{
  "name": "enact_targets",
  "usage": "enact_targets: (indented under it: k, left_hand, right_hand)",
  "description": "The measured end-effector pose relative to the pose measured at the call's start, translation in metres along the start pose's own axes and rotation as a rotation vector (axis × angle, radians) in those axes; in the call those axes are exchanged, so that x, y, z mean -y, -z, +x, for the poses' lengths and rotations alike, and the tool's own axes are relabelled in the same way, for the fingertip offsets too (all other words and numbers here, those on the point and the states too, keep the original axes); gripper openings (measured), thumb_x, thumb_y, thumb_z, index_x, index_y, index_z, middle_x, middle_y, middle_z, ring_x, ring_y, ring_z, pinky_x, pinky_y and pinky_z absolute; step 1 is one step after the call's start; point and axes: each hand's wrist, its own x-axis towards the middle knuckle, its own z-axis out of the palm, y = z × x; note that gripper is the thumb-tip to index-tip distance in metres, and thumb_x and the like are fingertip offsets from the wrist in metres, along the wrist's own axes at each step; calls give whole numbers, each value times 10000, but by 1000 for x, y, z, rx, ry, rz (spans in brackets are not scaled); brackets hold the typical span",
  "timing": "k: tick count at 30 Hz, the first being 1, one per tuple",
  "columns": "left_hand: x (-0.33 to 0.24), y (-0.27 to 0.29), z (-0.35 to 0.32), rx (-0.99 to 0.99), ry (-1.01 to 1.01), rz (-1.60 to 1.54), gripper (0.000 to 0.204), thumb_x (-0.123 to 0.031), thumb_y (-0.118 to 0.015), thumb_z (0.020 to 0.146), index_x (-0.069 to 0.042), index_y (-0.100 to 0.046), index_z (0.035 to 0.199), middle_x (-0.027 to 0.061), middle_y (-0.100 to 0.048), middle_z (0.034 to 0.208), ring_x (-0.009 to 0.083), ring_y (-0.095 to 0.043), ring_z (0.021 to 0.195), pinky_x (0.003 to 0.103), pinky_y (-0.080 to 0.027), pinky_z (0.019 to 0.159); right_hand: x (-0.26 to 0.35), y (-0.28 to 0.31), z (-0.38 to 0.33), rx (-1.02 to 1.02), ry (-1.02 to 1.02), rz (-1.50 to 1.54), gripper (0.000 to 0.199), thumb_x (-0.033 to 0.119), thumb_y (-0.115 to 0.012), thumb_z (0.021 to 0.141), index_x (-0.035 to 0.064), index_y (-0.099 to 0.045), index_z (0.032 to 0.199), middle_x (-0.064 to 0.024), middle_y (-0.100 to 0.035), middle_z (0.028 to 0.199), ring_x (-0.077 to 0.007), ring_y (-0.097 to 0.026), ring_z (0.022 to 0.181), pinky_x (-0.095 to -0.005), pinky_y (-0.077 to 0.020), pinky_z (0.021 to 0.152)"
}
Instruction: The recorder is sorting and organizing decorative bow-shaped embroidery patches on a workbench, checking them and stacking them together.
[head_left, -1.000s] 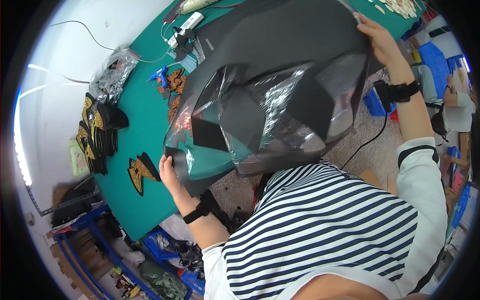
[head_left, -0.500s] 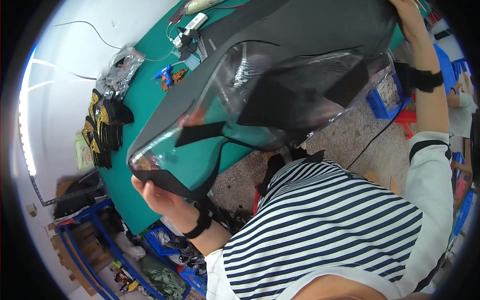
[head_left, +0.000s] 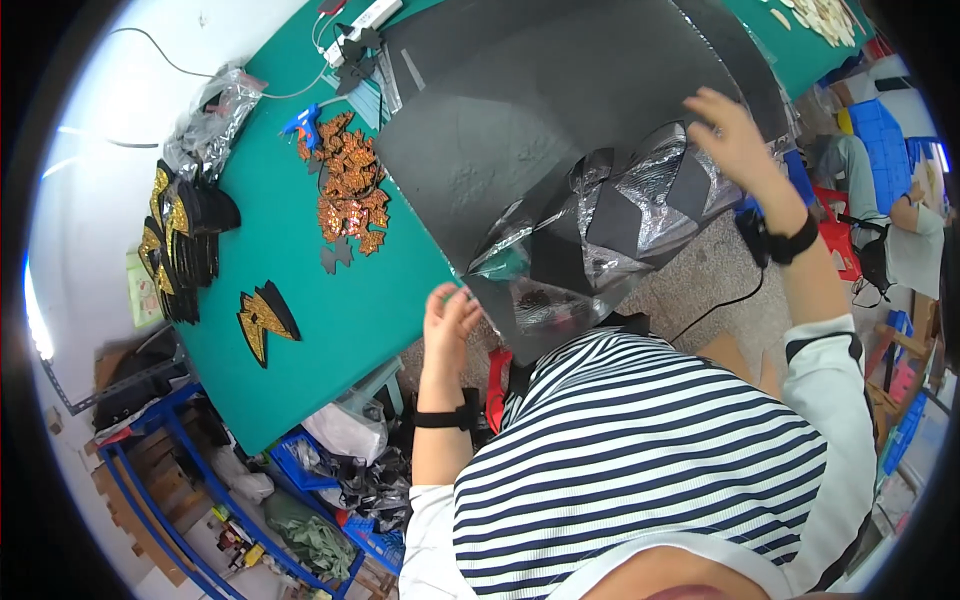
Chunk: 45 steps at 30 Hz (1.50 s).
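A big black sheet [head_left: 480,130] lies over the table and hangs off its near edge. Its near part has cut-out openings backed by shiny clear film [head_left: 640,190], with dark angular pieces between them. Beside the sheet's left corner is my left hand [head_left: 447,325], its fingers loosely bent and apart; nothing shows in them. Over the sheet's right part, my right hand [head_left: 732,145] is raised with fingers spread, holding nothing. Both wrists wear black bands.
On the green table [head_left: 370,300] lie a pile of orange glitter pieces [head_left: 350,180], a blue glue gun [head_left: 303,127], a gold-and-black winged piece [head_left: 266,322] and a white power strip [head_left: 365,20]. Black-and-gold pieces [head_left: 185,240] are stacked at the left edge. Pale pieces [head_left: 820,18] lie far right.
The sheet has come down onto the table, moving right and uncovering the orange pile and winged piece. My left hand moved right and let go; my right hand came nearer and off the sheet's edge.
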Motion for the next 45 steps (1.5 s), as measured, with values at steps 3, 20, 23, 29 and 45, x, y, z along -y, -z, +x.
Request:
enact_targets:
  k: [3, 20, 23, 29, 45]
  left_hand:
    - [-22, 0, 23, -12, 37, -38, 548, -276, -553, 871, -62, -318, 1317, 94, -592, 872, 177, -580, 748, 300, -492, 671]
    - [-78, -6, 50, 298, 0, -4, 154, -93, -672, 767, -55, -525, 793, -49, -488, 616, 41, -477, 525, 170, -373, 474]
    - [-82, 0, 43, 383, -37, -28, 140, -85, -674, 769, -49, -543, 803, -47, -494, 604, 37, -469, 521, 171, -377, 477]
    - [-103, -14, 28, 444, -140, -28, 76, -49, -644, 795, -31, -571, 786, -33, -525, 625, 33, -463, 539, 167, -379, 500]
    - [-117, -1, 14, 358, -936, 802, 78, 6, -624, 765, 11, -611, 842, 72, -561, 632, 108, -498, 524, 225, -384, 478]
  right_hand:
    - [64, -8, -25, 234, 14, 150, 379, 202, -609, 769, 66, -569, 1121, -165, -478, 1252, -315, -440, 1151, -384, -353, 967]
    - [236, -90, -10, 214, 28, 601, 230, 95, -585, 784, 11, -603, 997, -143, -603, 1038, -279, -589, 922, -330, -472, 784]
    - [257, -93, -7, 164, 28, 606, 215, 76, -594, 769, 19, -612, 975, -134, -607, 1029, -284, -582, 927, -341, -470, 788]
    - [281, -92, 6, -10, 221, 516, 195, 37, -620, 736, 4, -618, 928, -114, -617, 963, -267, -586, 830, -335, -478, 723]
    - [304, -103, 14, 64, 421, 261, 124, 97, -618, 738, 2, -615, 817, -109, -620, 788, -237, -610, 669, -309, -498, 580]
